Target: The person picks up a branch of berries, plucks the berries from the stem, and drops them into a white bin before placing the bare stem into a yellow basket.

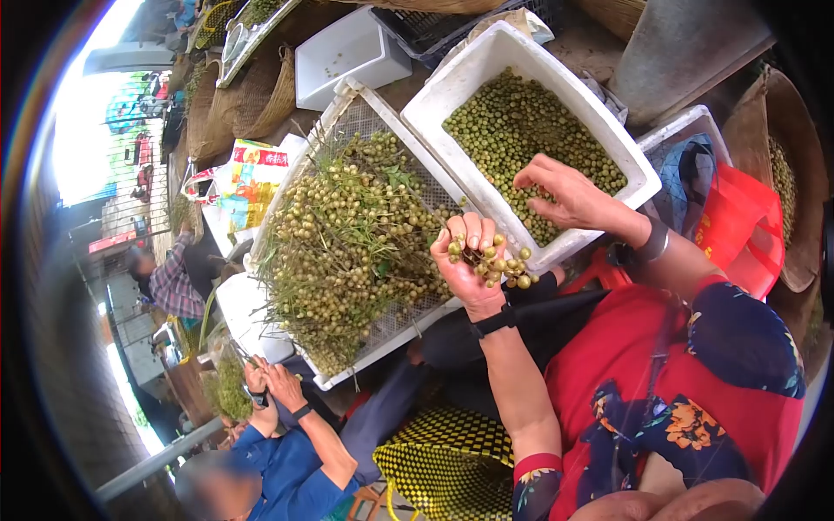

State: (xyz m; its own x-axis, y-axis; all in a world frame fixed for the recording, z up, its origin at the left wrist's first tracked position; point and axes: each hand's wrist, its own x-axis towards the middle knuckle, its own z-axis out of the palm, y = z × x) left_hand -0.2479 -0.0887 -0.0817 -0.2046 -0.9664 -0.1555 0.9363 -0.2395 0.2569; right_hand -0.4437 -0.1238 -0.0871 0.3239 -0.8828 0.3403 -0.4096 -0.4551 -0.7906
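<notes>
My left hand (473, 269), palm up with its fingers curled, holds a small bunch of round greenish-yellow fruits (504, 267) on stems. It is between the mesh tray and the white foam box. My right hand (569, 195) hovers over the near part of the white foam box (417, 108); its fingers are bent and apart from the thumb, with nothing visible between them. Many loose green fruits (530, 122) lie in that box. On the white-framed mesh tray (395, 117) rests a large heap of stemmed fruit bunches (347, 234).
A co-worker in blue (295, 469) handles stems at the lower left. A yellow-black woven basket (447, 469) stands below the tray. Another white box (347, 56) is behind it. A red bag (738, 226) and round basket (804, 148) are at right. Another person (178, 282) sits farther left.
</notes>
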